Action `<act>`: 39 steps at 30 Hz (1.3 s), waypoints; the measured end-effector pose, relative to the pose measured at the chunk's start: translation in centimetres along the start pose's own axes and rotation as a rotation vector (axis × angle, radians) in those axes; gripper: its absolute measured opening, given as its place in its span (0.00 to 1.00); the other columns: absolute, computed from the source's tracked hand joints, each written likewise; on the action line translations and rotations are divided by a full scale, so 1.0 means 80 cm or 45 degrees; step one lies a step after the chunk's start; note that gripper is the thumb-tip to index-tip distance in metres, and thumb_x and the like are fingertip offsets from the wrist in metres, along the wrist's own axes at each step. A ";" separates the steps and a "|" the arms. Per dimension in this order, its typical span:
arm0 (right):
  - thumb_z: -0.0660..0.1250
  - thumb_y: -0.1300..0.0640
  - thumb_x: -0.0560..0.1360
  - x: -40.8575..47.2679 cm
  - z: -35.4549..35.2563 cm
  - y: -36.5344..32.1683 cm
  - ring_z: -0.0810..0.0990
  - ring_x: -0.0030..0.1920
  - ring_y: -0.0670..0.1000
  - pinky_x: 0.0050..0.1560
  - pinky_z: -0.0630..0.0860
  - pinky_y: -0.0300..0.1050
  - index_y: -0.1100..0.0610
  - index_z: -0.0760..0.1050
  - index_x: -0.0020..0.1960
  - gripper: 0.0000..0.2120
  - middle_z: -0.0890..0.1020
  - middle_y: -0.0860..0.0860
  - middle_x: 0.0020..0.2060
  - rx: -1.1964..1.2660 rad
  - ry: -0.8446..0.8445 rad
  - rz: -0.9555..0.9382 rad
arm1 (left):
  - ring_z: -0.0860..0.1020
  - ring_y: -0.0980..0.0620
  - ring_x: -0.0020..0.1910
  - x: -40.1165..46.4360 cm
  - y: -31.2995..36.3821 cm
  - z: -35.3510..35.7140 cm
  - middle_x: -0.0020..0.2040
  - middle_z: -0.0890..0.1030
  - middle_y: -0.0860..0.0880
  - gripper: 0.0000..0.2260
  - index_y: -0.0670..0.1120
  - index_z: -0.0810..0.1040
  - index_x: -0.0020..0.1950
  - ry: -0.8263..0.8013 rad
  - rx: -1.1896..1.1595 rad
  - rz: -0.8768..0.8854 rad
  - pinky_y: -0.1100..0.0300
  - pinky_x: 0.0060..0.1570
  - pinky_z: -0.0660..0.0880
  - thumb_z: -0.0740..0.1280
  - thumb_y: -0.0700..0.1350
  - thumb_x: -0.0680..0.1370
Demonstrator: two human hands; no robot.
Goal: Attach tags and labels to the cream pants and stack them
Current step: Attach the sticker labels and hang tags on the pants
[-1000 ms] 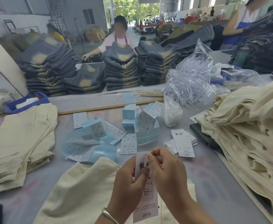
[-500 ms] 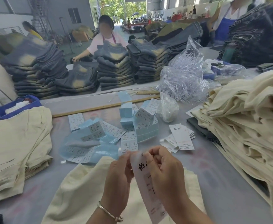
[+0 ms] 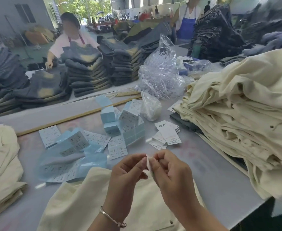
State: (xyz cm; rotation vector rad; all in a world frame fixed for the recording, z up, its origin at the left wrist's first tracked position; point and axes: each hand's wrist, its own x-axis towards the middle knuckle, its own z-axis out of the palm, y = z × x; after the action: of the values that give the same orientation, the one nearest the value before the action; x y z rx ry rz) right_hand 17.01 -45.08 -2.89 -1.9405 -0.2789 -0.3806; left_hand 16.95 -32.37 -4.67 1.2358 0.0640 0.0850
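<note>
A white paper hang tag (image 3: 149, 165) is pinched edge-on between my left hand (image 3: 127, 179) and my right hand (image 3: 172, 177), both raised over the cream pants (image 3: 73, 205) spread on the table in front of me. A stack of folded cream pants (image 3: 2, 164) lies at the left. A big loose heap of cream pants (image 3: 240, 117) fills the right side. More white hang tags (image 3: 167, 134) lie beyond my hands. Blue and white label sheets (image 3: 80, 142) are scattered in the middle of the table.
A clear bag of plastic fasteners (image 3: 160, 75) and a small white bag (image 3: 151, 109) sit behind the tags. A wooden stick (image 3: 70, 117) lies across the table. Stacks of dark jeans (image 3: 87, 70) stand beyond, with a person (image 3: 70, 39) working there and another in a blue apron (image 3: 187, 24).
The tag has turned from facing me to edge-on between my fingers. My view has shifted, so the table's things sit further left.
</note>
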 end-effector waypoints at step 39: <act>0.65 0.69 0.74 0.054 -0.152 0.143 0.75 0.25 0.52 0.23 0.71 0.41 0.58 0.79 0.51 0.10 0.81 0.55 0.36 0.439 -1.010 0.442 | 0.73 0.54 0.34 -0.010 -0.071 0.137 0.33 0.75 0.56 0.05 0.52 0.75 0.40 0.069 1.440 0.389 0.64 0.35 0.68 0.68 0.45 0.75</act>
State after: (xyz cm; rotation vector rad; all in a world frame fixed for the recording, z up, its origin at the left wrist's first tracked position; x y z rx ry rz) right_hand 23.51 -60.62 -6.49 -1.6696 -0.4678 0.6468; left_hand 17.35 -44.60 -6.44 2.3686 -0.0424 0.3839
